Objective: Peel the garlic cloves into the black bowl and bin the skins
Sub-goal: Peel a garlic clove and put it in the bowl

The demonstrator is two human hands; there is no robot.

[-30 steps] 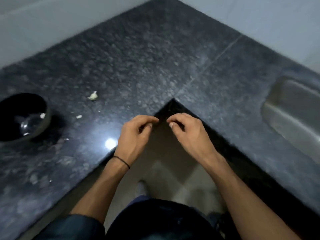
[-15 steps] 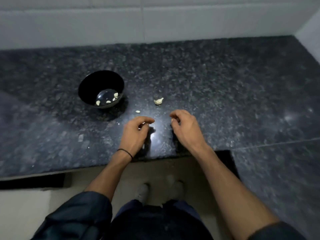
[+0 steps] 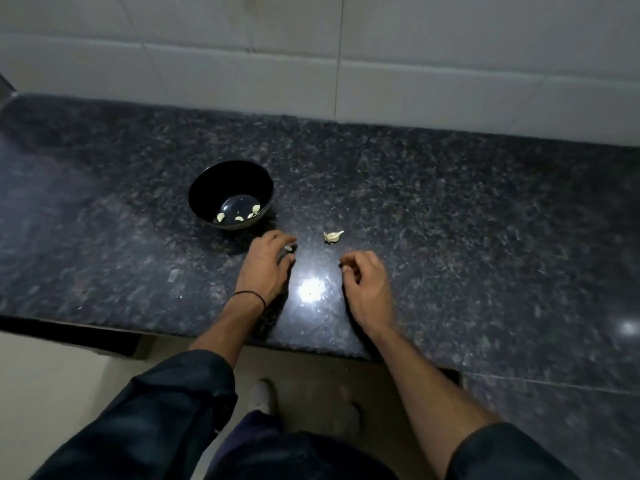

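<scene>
Kitchen counter, seen from above the person's hands, left to right. Black bowl [image 3: 231,188]: upright on the dark granite countertop [image 3: 450,220], left of centre, holding a few pale peeled cloves [image 3: 239,217] at its bottom. Left hand [image 3: 265,268]: just right of and nearer than the bowl, not touching it, palm down over the counter with its fingers curled. A small pale garlic piece [image 3: 288,248] sits at its fingertips; whether it is pinched or merely lies on the stone cannot be told. A thin black band [image 3: 250,295] circles this wrist. Between the two hands, a bright patch of reflected light [image 3: 309,287] marks the polished surface. Unpeeled garlic clove [image 3: 333,236]: lies alone on the counter beyond the gap between the hands, touched by neither. Right hand [image 3: 369,282]: low over the counter, fingers curled in with thumb and forefinger tips drawn together; whether anything lies between them cannot be told. White wall tiles [image 3: 450,64] back the counter.
</scene>
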